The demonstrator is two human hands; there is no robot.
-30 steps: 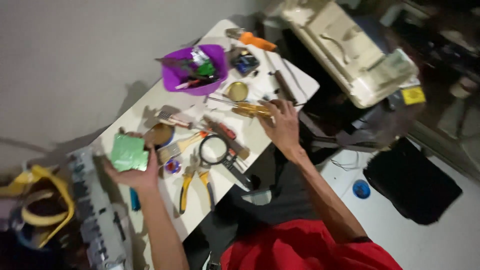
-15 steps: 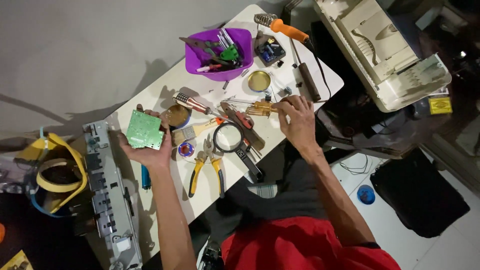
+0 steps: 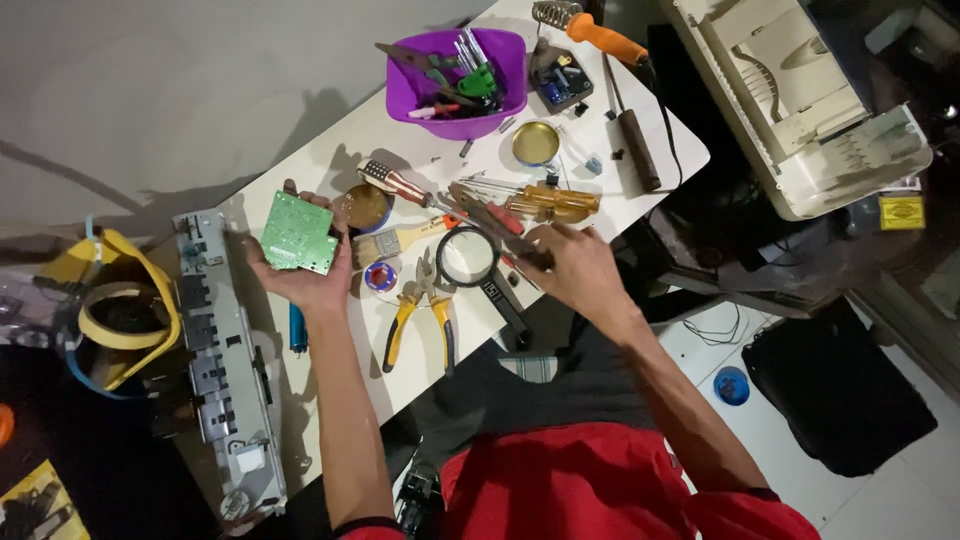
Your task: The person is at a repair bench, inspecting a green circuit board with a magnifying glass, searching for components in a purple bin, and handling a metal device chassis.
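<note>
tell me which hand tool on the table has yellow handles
The pliers, lying just below the magnifying glass. The screwdrivers near the right hand have amber or striped handles instead.

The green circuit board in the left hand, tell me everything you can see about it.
The green circuit board is a small, flat, roughly square panel, its green face speckled with tiny pale dots like solder points. It lies tilted in the left hand, resting on the palm with fingers wrapping its far edge. It is held above the white table, beside a round tin.
</note>
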